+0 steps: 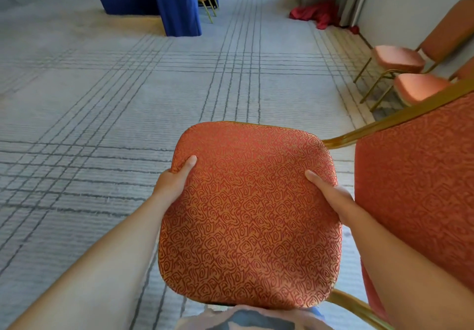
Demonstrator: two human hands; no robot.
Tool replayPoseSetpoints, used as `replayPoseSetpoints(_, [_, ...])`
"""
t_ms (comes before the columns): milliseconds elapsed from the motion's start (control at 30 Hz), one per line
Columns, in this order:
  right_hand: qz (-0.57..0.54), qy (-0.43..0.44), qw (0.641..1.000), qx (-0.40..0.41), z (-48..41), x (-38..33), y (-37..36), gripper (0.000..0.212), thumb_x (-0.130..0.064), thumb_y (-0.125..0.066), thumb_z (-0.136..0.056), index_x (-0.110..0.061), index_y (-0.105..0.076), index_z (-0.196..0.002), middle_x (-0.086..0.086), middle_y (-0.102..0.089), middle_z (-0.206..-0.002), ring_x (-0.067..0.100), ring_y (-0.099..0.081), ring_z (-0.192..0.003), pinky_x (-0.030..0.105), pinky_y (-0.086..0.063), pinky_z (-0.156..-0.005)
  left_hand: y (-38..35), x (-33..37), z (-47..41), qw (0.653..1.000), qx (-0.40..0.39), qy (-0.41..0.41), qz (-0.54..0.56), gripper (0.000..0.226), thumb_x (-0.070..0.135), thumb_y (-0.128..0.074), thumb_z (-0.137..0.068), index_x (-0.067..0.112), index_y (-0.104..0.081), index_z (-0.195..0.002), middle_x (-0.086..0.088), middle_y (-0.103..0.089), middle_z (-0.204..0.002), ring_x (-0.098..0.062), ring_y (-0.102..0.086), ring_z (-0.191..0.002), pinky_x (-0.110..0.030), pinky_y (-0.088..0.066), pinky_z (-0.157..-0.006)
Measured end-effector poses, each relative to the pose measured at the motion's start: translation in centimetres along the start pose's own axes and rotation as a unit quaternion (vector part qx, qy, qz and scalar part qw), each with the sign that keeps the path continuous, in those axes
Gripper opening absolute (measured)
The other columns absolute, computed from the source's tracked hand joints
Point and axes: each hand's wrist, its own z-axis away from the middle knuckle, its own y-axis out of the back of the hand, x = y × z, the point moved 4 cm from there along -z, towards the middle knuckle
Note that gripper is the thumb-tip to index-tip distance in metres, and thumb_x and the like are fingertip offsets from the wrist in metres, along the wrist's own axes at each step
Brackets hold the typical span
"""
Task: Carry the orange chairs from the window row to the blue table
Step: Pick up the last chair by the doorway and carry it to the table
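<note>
Open carpet [102, 124] ahead toward blue table [177, 6]; both hands, left [174, 178] and right [331, 196], grasping orange chair [251, 214] seat edges.

An orange patterned chair [250, 214] is held off the floor, seat up; two more chairs [400, 59] [420, 87] stand by the wall; the blue surface [177, 6] is far ahead.
</note>
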Motion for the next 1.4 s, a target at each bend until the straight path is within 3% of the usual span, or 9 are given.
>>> replayPoseSetpoints(200, [0.012,-0.001,1.000,-0.017,-10.8,-9.2,-2.4,0.106,-0.076,-0.079,-0.049,-0.011,-0.060,-0.131,0.009,-0.068,-0.115,0.026,-0.064,-0.104,0.037,-0.049,-0.095,-2.1,5.9,-10.5,0.999,0.010,0.033,0.002,0.089,0.076,-0.052,-0.075,0.003,-0.058,-0.126,-0.020,-0.058,-0.129,-0.035,-0.054,-0.118,-0.035,-0.039,-0.092])
replayPoseSetpoints(367, [0.021,-0.018,0.999,-0.034,-18.1,-13.9,-5.6,0.120,-0.084,-0.078,-0.028,-0.017,-0.063,-0.128,0.007,-0.070,-0.115,0.027,-0.066,-0.105,0.044,-0.050,-0.102,-2.8,8.9,-18.3,0.998,0.024,0.055,0.015,0.091,0.077,-0.055,-0.072,0.004,-0.057,-0.127,-0.019,-0.058,-0.129,-0.035,-0.055,-0.117,-0.037,-0.040,-0.094])
replayPoseSetpoints(600, [0.015,-0.046,0.998,-0.038,-30.3,-21.3,-11.3,0.128,-0.087,-0.078,-0.025,-0.015,-0.061,-0.130,0.008,-0.070,-0.116,0.028,-0.066,-0.106,0.045,-0.050,-0.102,-4.2,13.8,-33.2,0.998,0.011,0.055,0.012,0.086,0.074,-0.055,-0.074,0.006,-0.059,-0.126,-0.019,-0.058,-0.129,-0.033,-0.055,-0.119,-0.035,-0.040,-0.096])
replayPoseSetpoints(1067, [-0.040,-0.014,0.999,0.003,-49.8,-43.7,-19.0,0.123,-0.083,-0.080,-0.036,-0.013,-0.058,-0.134,0.010,-0.067,-0.122,0.029,-0.063,-0.110,0.046,-0.047,-0.105,-5.5,34.1,-62.0,0.999,-0.031,0.005,0.005,0.090,0.079,-0.055,-0.070,0.009,-0.057,-0.127,-0.015,-0.060,-0.127,-0.032,-0.056,-0.115,-0.035,-0.041,-0.096])
replayPoseSetpoints(1233, [-0.017,-0.012,1.000,-0.005,-55.3,-47.0,-20.0,0.128,-0.084,-0.076,-0.033,-0.012,-0.056,-0.136,0.011,-0.065,-0.126,0.030,-0.061,-0.113,0.046,-0.046,-0.105,-8.3,36.1,-67.1,0.998,-0.053,0.016,0.006,0.088,0.076,-0.057,-0.072,0.008,-0.057,-0.128,-0.015,-0.061,-0.126,-0.032,-0.057,-0.113,-0.031,-0.040,-0.090])
replayPoseSetpoints(1267, [-0.013,-0.016,1.000,-0.016,-63.4,-52.3,-20.4,0.128,-0.085,-0.076,-0.032,-0.012,-0.056,-0.136,0.012,-0.065,-0.126,0.031,-0.061,-0.114,0.046,-0.046,-0.106,-11.0,40.3,-74.3,0.999,-0.034,0.020,0.024,0.088,0.076,-0.056,-0.072,0.008,-0.056,-0.128,-0.015,-0.061,-0.126,-0.032,-0.057,-0.113,-0.031,-0.040,-0.089])
replayPoseSetpoints(1400, [0.004,0.005,1.000,-0.020,-69.8,-59.0,-20.8,0.128,-0.085,-0.074,-0.029,-0.010,-0.059,-0.132,0.013,-0.067,-0.122,0.030,-0.062,-0.109,0.043,-0.048,-0.102,-12.7,44.9,-80.6,0.999,-0.027,0.019,0.032,0.089,0.078,-0.055,-0.071,0.008,-0.058,-0.126,-0.016,-0.061,-0.124,-0.032,-0.058,-0.112,-0.033,-0.042,-0.091])
